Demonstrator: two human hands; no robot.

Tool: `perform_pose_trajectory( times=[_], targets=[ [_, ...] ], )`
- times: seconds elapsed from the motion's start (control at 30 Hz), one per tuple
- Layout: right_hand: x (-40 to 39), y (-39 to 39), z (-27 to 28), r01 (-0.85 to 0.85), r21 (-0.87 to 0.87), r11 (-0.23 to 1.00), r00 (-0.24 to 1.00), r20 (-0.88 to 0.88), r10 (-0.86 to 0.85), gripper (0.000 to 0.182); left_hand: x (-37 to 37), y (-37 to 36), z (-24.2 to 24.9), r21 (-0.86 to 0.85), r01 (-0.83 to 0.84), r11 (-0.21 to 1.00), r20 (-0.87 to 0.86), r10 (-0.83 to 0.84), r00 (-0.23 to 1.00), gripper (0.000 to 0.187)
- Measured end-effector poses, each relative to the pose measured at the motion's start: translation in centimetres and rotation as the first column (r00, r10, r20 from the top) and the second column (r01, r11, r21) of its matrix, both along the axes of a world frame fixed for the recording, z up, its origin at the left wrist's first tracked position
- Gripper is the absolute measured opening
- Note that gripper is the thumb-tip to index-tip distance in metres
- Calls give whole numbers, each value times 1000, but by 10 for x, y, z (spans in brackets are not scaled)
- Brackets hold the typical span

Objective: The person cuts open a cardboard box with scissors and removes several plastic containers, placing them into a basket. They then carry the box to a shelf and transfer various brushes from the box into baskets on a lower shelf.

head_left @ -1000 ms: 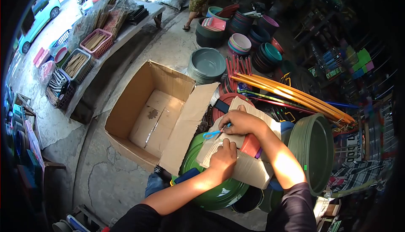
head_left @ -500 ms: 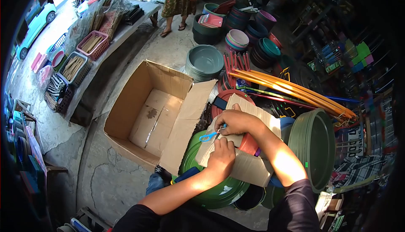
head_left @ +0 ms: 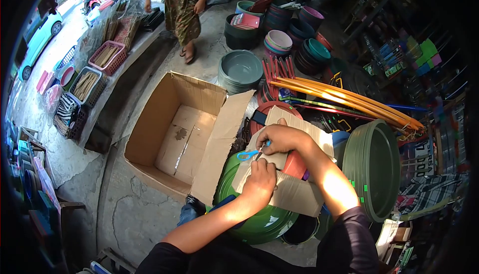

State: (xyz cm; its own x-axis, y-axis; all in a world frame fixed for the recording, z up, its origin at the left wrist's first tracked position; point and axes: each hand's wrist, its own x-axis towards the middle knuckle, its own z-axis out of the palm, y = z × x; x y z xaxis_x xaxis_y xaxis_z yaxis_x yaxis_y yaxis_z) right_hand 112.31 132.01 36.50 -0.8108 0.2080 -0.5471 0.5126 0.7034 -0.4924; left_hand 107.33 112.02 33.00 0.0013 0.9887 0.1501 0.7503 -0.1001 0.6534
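Observation:
My right hand (head_left: 282, 138) is closed on a pair of scissors (head_left: 246, 155), one blue handle loop sticking out to the left and another blue part between the fingers. The blades point toward my left hand (head_left: 259, 184), whose fingers are closed; what they pinch is hidden. Both hands are over a piece of cardboard (head_left: 302, 194), folded with its flaps raised. A red item (head_left: 295, 165) with a purple edge shows in a gap between the flaps. The cardboard rests above a green round plastic lid or basin (head_left: 264, 226).
A large open cardboard box (head_left: 174, 134) stands on the floor to the left. Stacked grey basins (head_left: 241, 69), orange poles (head_left: 344, 99) and green tubs (head_left: 374, 169) surround the work. A person (head_left: 184, 14) is near a long table (head_left: 124, 64) bearing baskets.
The person at the back has moved left and closer. My right hand has lifted slightly, and the scissors are tilted a little differently. My left hand stays nearly in place.

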Motion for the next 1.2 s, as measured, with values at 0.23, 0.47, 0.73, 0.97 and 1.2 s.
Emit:
perform_pose_trajectory(
  times=[0.23,0.47,0.73,0.97,1.2],
  targets=[
    [4,8,8,-33,11,999,999,-8,33,27,3,16,-3,-157,13,988,-112,-31,993,49],
    [23,10,11,64,25,998,993,-101,-62,22,16,23,19,-403,-57,914,-215,-34,976,25],
    [15,2,7,-40,13,999,993,-114,41,25,22,23,14,-383,-97,919,-192,23,981,22],
    [22,9,-1,-25,-63,998,979,-202,12,23,21,23,13,-335,-91,938,-190,27,981,21],
    [3,-6,15,-127,69,990,988,-84,132,17,21,20,14,-285,-78,955,-267,-1,964,20]
  ],
)
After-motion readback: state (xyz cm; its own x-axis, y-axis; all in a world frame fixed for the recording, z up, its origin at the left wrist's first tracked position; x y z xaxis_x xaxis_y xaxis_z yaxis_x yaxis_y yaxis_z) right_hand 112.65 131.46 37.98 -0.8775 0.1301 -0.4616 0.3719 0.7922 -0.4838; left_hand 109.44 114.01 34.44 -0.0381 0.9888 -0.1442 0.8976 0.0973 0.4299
